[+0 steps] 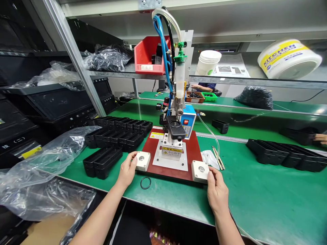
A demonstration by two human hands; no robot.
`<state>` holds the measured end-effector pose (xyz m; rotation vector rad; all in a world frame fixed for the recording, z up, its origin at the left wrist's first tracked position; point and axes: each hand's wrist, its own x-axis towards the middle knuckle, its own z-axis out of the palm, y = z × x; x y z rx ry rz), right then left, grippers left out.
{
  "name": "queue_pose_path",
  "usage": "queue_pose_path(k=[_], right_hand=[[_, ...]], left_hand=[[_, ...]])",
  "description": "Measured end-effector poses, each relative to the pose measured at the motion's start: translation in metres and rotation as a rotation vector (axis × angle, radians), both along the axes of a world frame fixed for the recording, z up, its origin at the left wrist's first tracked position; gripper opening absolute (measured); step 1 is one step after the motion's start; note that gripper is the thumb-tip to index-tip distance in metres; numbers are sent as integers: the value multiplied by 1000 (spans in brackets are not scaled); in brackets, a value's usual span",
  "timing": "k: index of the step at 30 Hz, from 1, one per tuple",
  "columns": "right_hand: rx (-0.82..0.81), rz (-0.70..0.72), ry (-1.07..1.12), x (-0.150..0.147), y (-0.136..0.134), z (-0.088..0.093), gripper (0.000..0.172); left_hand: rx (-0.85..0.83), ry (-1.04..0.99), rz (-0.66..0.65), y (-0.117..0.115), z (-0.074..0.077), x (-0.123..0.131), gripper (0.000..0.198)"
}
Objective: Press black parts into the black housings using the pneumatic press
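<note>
The machine (179,110) stands on a red board (192,149) on the green table (245,204). At its front left corner, the left hand (128,170) pinches the outer side of the left button box (143,161) between thumb and fingers. At the machine's front right, the right hand (217,189) has its thumb and fingers closed about the outer corner of the right button box (200,171). Both boxes are off-white, each with 1 round metal button on top, and the 2 thumbs lie clear of those buttons.

On the machine's metal mount sits 1 black part (176,127) with a round recess, below the upright syringe (180,76); whether the tip touches it, I cannot tell. In front of the machine, near its left button box, 1 black ring (145,188) lies flat on the table.

Left of the machine are rows of black trays (107,163); well to its right is another group, the black holders (283,154), with a co-worker's hand (321,138) just behind them. Above and behind the machine, a shelf carries a red bin (141,54) and a white tub (208,63).
</note>
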<state>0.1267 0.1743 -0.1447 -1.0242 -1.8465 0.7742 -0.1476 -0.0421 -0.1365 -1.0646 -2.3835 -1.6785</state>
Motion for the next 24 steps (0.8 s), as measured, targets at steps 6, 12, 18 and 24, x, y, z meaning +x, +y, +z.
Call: queue_pose_path(k=[6,12,18,24], right_hand=[[-1,5,-4,0,2,-1,55],[-15,3,-12,1,1,1,55],[10,5,-6,0,-1,2,53],[-3,-2,-13,0,-1,4,54]], left_hand=[[7,4,2,1,0,0,46],[2,-3,3,1,0,0,47],[1,5,11,1,0,0,47],[-8,13,20,0,0,1,47]])
